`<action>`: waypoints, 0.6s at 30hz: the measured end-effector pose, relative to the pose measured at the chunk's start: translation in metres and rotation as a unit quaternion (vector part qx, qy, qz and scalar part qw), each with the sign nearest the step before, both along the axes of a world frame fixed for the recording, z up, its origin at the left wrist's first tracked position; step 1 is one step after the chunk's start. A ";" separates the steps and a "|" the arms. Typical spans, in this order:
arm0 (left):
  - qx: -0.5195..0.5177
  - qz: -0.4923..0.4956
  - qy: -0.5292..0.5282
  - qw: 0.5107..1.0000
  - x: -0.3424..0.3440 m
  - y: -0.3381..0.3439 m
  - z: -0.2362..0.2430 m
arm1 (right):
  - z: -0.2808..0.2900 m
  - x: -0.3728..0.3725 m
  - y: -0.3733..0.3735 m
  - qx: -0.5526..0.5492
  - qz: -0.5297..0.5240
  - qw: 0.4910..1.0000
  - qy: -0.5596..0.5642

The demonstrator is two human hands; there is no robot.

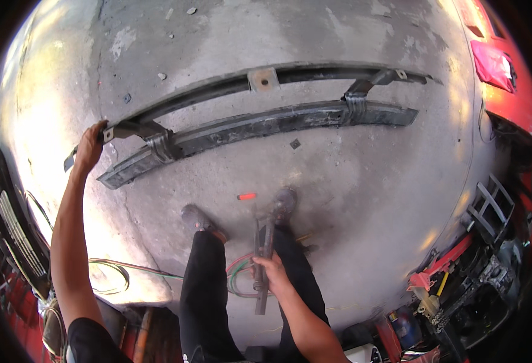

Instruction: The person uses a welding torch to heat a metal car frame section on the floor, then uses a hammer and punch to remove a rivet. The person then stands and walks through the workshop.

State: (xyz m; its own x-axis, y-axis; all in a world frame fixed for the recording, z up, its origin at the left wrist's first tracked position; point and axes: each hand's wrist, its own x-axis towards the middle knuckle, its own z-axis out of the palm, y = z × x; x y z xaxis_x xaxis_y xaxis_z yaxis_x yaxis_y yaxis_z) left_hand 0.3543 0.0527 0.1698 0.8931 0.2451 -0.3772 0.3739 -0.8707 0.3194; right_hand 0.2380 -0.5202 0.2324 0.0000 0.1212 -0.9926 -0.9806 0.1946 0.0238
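A long dark metal bumper frame (229, 127) lies on the concrete in front of me, its two curved rails joined by bent brackets. My left hand (89, 145) is closed around the left end of its far rail, beside a bracket. Low between my legs, my right hand (269, 271) is closed around long, narrow dark metal pieces (268, 239) that lie side by side and point away from me. Motion blur hides their exact kind. Red and green hoses (234, 281) run behind that hand; whether they join what it holds I cannot tell.
A small orange-red object (246, 196) lies between my shoes, with a dark square chip (295, 144) farther off. A car grille (18, 224) stands at the left. Red vehicle bodywork (508, 103) and piled parts (459, 302) line the right. Hoses cross the floor at left.
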 end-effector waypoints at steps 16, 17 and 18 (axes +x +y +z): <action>-0.276 -0.012 0.144 0.950 -0.078 -0.307 0.134 | 0.058 0.049 -0.052 -0.003 0.016 0.995 -0.098; -0.310 -0.029 0.159 0.937 -0.079 -0.353 0.171 | 0.079 0.061 -0.058 -0.004 0.030 0.995 -0.092; -0.323 -0.038 0.154 0.933 -0.080 -0.390 0.193 | 0.095 0.073 -0.062 -0.008 0.041 0.995 -0.089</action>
State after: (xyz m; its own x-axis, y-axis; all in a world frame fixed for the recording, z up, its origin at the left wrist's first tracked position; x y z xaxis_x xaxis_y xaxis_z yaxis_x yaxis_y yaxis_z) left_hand 0.2740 -0.3368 0.3632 0.7234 -0.1825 -0.6659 0.4794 -0.5612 0.6747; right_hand 0.3113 -0.5825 0.3275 0.1671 0.1128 -0.9795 -0.9816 0.1121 -0.1546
